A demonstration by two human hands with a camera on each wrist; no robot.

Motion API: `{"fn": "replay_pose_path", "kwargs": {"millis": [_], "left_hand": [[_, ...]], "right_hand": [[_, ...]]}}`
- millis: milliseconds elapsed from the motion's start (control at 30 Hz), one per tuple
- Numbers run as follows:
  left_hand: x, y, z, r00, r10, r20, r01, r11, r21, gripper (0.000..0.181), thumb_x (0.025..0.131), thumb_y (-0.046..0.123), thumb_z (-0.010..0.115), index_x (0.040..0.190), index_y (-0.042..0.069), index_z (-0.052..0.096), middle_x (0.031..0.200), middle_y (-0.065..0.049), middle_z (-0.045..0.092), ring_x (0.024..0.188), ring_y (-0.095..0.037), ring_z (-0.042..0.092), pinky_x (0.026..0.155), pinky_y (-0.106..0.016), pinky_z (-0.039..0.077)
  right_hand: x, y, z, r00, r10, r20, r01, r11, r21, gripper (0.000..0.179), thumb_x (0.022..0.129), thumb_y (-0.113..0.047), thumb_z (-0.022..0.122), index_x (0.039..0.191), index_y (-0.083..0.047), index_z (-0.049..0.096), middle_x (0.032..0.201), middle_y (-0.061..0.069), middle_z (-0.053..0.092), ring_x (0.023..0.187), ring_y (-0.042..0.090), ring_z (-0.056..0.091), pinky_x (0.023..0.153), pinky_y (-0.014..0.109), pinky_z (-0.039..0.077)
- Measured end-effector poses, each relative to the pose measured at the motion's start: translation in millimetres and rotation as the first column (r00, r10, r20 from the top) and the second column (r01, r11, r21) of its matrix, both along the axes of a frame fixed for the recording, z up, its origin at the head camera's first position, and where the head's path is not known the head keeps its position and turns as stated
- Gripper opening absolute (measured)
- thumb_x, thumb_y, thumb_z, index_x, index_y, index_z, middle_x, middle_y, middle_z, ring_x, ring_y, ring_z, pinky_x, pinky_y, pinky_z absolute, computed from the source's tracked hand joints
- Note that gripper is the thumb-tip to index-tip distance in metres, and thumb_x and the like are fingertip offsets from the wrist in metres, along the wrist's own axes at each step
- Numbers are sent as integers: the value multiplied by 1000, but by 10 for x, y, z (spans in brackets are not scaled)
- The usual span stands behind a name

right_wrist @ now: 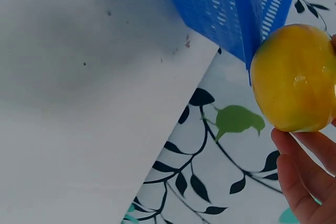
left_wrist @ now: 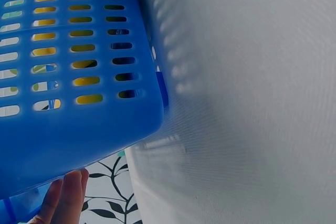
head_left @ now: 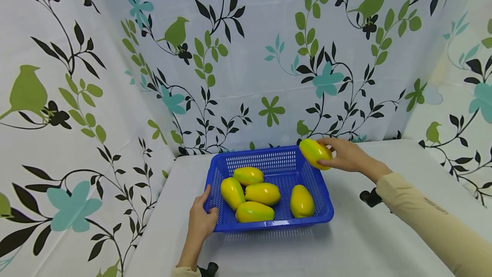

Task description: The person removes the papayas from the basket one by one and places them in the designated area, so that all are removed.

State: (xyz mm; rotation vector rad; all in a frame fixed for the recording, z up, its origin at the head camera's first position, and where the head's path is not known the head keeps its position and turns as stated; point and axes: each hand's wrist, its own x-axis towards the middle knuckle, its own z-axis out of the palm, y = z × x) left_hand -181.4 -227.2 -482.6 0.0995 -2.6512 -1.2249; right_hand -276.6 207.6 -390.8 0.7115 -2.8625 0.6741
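Observation:
A blue plastic basket with slotted walls stands on the white table. Inside it lie several glossy yellow-green mangoes, most grouped at the left, with one mango apart on the right. My left hand grips the basket's left rim; in the left wrist view its fingers are against the blue wall. Over the basket's back right corner, my right hand holds another mango between thumb and fingers. Seen from the right wrist, this mango overlaps the basket's rim.
White table surface extends around the basket. Behind and at both sides hangs a white cloth printed with leaves, birds and flowers. Black devices show at both wrists, the right one beside the sleeve.

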Motion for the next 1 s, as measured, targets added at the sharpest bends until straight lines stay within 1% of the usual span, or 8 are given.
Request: {"fn": "replay_pose_path", "kwargs": {"millis": [167, 267, 400, 500, 700, 833, 1000], "left_hand": [[-5, -2, 24, 1000, 3, 2, -3, 1000, 2, 70, 81, -3, 53, 150, 4, 40, 129, -27, 52, 105, -35, 54, 96, -53, 44], [-7, -6, 26, 1000, 1, -5, -1, 1000, 1, 70, 81, -3, 52, 149, 3, 40, 129, -28, 52, 108, -36, 55, 97, -54, 43], [0, -4, 27, 1000, -3, -8, 3, 1000, 1, 70, 80, -3, 53, 149, 3, 40, 129, -28, 52, 107, -36, 54, 96, -53, 44], [7, 3, 31, 1000, -1, -3, 1, 1000, 1, 71, 80, -3, 53, 149, 2, 40, 130, -29, 52, 106, -35, 54, 95, -53, 44], [-1, 16, 32, 1000, -1, -8, 2, 1000, 8, 70, 80, -3, 53, 149, 2, 40, 129, -29, 52, 105, -34, 54, 93, -51, 44], [-13, 21, 24, 1000, 2, -5, -2, 1000, 8, 70, 80, -2, 52, 149, 2, 40, 130, -28, 53, 106, -34, 54, 94, -50, 44], [3, 13, 27, 1000, 6, -1, -6, 1000, -1, 71, 80, -3, 53, 149, 3, 40, 129, -28, 53, 106, -35, 54, 93, -51, 44]], "right_hand": [[-54, 131, -92, 998, -56, 21, 57, 998, -36, 68, 86, -41, 72, 135, 3, 53, 121, 21, 64, 100, 36, 64, 78, 47, 54], [-69, 189, -191, 994, -104, 45, 106, 994, -42, 70, 87, -44, 70, 136, 3, 53, 123, 24, 62, 100, 37, 64, 76, 46, 54], [-75, 228, -319, 983, -166, 76, 169, 985, -34, 72, 87, -48, 68, 137, 2, 51, 124, 27, 60, 100, 38, 64, 73, 44, 55], [-76, 228, -407, 977, -199, 82, 202, 979, -32, 73, 87, -48, 68, 136, 3, 51, 121, 27, 62, 98, 39, 65, 71, 43, 56], [-63, 196, -631, 960, -274, 52, 275, 961, -5, 72, 87, -48, 67, 132, 6, 53, 108, 25, 65, 86, 32, 63, 64, 41, 54], [-47, 158, -743, 951, -303, 60, 303, 953, 6, 70, 87, -46, 67, 131, 8, 52, 105, 25, 65, 82, 31, 61, 64, 43, 54], [-36, 122, -855, 945, -317, 82, 315, 949, 29, 70, 87, -46, 66, 130, 8, 52, 105, 26, 64, 83, 32, 62, 66, 46, 55]]}}
